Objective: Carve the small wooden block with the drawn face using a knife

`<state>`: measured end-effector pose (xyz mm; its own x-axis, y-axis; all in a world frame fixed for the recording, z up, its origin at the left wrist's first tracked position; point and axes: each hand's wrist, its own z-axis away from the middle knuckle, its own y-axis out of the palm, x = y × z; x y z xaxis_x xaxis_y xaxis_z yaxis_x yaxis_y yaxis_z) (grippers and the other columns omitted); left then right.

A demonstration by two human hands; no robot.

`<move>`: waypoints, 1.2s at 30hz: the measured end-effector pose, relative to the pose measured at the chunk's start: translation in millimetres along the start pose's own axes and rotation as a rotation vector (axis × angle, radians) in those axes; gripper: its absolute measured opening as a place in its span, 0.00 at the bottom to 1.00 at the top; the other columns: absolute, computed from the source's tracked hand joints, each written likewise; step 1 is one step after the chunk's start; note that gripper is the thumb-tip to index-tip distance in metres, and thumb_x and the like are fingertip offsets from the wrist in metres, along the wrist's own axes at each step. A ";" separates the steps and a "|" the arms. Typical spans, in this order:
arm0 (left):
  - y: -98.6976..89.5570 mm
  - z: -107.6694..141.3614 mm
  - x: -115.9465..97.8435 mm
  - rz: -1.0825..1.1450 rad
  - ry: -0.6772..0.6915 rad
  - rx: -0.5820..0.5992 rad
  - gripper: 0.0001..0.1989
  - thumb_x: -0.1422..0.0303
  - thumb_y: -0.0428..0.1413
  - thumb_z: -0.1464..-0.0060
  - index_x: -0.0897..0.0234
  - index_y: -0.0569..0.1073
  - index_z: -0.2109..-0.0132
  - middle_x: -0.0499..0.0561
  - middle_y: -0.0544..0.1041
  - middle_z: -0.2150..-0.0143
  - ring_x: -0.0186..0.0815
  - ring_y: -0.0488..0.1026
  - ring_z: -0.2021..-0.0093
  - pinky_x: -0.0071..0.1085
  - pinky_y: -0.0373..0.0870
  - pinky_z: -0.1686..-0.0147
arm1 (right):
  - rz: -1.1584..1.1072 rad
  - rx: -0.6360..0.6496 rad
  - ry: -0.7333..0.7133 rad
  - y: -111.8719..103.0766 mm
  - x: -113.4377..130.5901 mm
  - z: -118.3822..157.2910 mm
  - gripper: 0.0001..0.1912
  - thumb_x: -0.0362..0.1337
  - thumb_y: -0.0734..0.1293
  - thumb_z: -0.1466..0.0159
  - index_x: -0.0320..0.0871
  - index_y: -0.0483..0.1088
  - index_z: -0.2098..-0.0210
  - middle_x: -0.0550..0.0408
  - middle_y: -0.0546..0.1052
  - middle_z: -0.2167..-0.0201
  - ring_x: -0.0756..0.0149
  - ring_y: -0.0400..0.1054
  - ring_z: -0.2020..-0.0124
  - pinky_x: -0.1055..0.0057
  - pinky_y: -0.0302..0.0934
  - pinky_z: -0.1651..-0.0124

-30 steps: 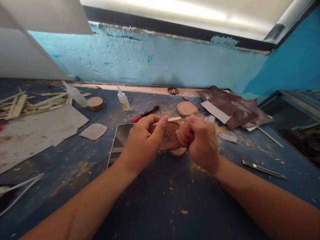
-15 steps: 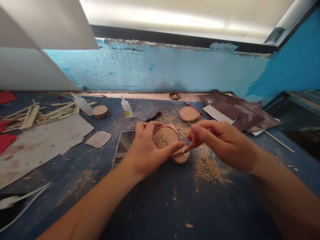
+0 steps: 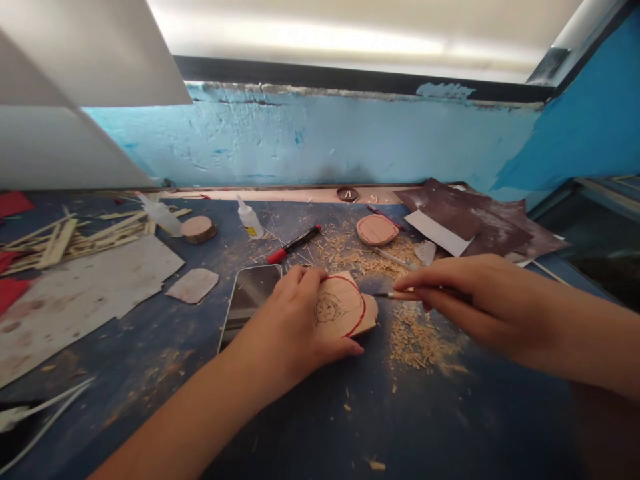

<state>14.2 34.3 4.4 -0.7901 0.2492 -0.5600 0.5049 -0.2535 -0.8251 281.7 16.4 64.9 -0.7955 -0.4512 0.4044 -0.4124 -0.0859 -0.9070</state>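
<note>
Left hand (image 3: 299,323), half spread, clamps the marked wood piece (image 3: 345,308); right hand (image 3: 470,300) pinches a slim tool (image 3: 403,295); shavings (image 3: 415,339) litter the blue counter (image 3: 300,427), blue wall (image 3: 360,143) behind!

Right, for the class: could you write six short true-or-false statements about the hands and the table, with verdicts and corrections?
1. The left hand is on a wooden piece. True.
2. The right hand is free of any tool. False: it holds a slim tool.
3. The bold curved line on the wooden piece is blue. False: it is red.
4. Shavings are scattered on the table. True.
5. The brown sheets lie on the left side of the table. False: they lie on the right.
6. The marker lies beyond the left hand. True.
</note>
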 end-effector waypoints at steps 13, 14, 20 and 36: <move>8.2 16.0 -9.3 -0.109 0.004 -0.032 0.46 0.39 0.65 0.54 0.61 0.68 0.35 0.60 0.70 0.41 0.55 0.69 0.39 0.54 0.66 0.36 | 0.051 0.112 0.002 17.3 12.2 -9.7 0.16 0.32 0.63 0.29 0.49 0.82 0.52 0.54 0.87 0.58 0.59 0.81 0.58 0.66 0.70 0.54; 7.9 16.1 -10.8 -0.106 -0.008 -0.027 0.46 0.40 0.66 0.54 0.61 0.68 0.35 0.59 0.70 0.41 0.54 0.69 0.39 0.54 0.66 0.36 | 0.044 0.119 0.002 17.7 13.1 -10.4 0.15 0.32 0.64 0.29 0.49 0.83 0.54 0.55 0.87 0.60 0.60 0.80 0.60 0.67 0.69 0.55; 7.4 14.7 -19.3 -0.058 -0.071 -0.001 0.41 0.44 0.68 0.54 0.61 0.71 0.38 0.60 0.70 0.40 0.58 0.67 0.36 0.56 0.65 0.35 | 0.081 0.131 0.072 29.4 24.1 -12.0 0.15 0.29 0.63 0.30 0.47 0.83 0.61 0.54 0.85 0.67 0.61 0.78 0.65 0.66 0.65 0.60; 8.6 9.7 -19.7 -0.060 -0.019 -0.028 0.30 0.47 0.66 0.52 0.61 0.76 0.48 0.59 0.71 0.48 0.55 0.73 0.48 0.54 0.73 0.46 | 0.022 -0.006 0.156 63.1 38.7 -24.3 0.15 0.31 0.61 0.26 0.44 0.81 0.59 0.48 0.86 0.59 0.56 0.81 0.59 0.64 0.69 0.57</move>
<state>30.7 18.1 9.0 -0.8255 0.2449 -0.5085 0.4659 -0.2127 -0.8589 214.1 15.1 26.2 -0.8636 -0.3089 0.3983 -0.3965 -0.0717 -0.9152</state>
